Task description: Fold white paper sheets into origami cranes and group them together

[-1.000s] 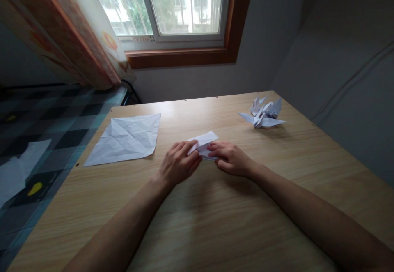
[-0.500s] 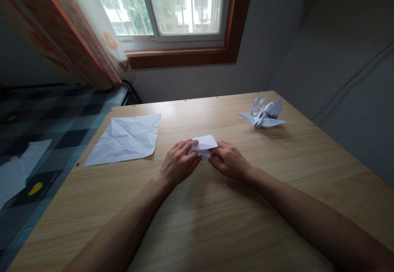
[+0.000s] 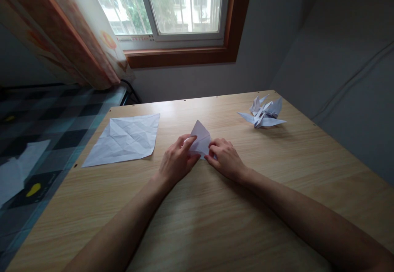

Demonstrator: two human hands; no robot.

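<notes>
The left hand (image 3: 177, 159) and right hand (image 3: 227, 159), fingers nearly closed, gripped opposite sides of a folded paper (image 3: 201, 139) mid-worktop (image 3: 197, 218). Its raised, pointed flap suggested half-done folding. Both forearms slanted inward. Farther out, a creased sheet (image 3: 132, 136) lay flat leftward; folded figures (image 3: 261, 120) stood finished rightward.

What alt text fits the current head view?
A left hand and right hand hold a small folded white paper at a wood-grain table. A creased sheet lies at left; crane-like folded paper sits far right.
</notes>
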